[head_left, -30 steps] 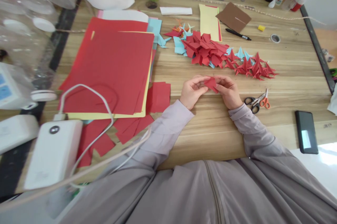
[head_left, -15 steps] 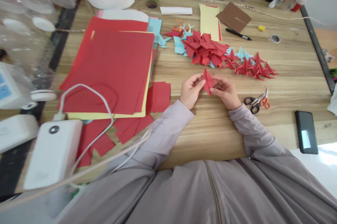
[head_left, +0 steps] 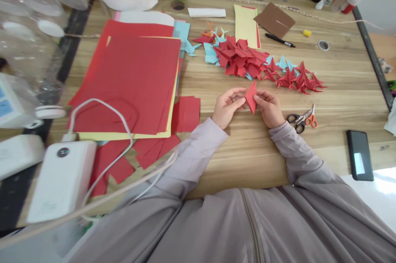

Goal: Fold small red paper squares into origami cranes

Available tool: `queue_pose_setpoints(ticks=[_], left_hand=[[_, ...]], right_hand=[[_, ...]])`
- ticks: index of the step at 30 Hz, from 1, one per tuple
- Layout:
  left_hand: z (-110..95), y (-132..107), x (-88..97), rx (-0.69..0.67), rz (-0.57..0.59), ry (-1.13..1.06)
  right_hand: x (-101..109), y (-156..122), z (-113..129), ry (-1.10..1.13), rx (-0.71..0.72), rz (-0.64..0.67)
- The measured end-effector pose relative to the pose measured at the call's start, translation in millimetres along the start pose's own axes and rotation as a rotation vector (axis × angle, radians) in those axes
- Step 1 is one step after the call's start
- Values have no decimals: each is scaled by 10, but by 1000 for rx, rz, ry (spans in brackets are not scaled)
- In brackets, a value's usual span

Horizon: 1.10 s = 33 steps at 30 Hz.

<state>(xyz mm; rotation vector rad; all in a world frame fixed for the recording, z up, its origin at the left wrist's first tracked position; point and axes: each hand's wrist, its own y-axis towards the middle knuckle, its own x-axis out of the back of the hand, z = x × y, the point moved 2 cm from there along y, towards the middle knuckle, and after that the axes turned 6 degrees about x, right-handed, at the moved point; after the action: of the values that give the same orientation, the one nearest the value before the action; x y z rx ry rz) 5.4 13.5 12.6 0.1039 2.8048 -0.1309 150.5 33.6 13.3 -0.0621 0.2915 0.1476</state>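
A small piece of folded red paper (head_left: 251,97), diamond-shaped with pointed ends, stands upright between my hands. My right hand (head_left: 269,108) pinches its right side, thumb in front. At its left edge are the thumb and fingertips of my left hand (head_left: 228,107), closed on the paper; some of those fingers are hidden behind the thumb. Just beyond lies a heap of folded red paper pieces (head_left: 241,57), with red paper cranes (head_left: 303,78) and light blue ones (head_left: 282,63) to its right. Black-handled and orange-handled scissors (head_left: 300,122) rest right of my right hand.
A stack of large red sheets (head_left: 133,81) covers the left, with red paper squares (head_left: 188,113) beside it. A white power bank (head_left: 63,184) with a cable sits front left. A phone (head_left: 360,155) lies right. Behind are a pen (head_left: 280,40) and brown paper (head_left: 274,19).
The folded red paper has shifted right and turned, its top point now leaning right. My right thumb has moved up along its right side. Both hands stay in nearly the same place.
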Motion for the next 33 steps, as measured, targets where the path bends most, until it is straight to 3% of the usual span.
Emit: queue_pose_setpoints(ticks=[10, 16, 24, 33], left_hand=[[34, 8, -17, -73, 48, 59], [54, 11, -8, -112, 15, 131], [-14, 16, 8, -270, -91, 222], [-61, 9, 8, -280, -133, 221]], right_hand=[[-4, 11, 6, 51, -14, -52], [-11, 6, 19, 64, -22, -45], [38, 11, -25, -28, 60, -19], [13, 7, -7, -48, 109, -38]])
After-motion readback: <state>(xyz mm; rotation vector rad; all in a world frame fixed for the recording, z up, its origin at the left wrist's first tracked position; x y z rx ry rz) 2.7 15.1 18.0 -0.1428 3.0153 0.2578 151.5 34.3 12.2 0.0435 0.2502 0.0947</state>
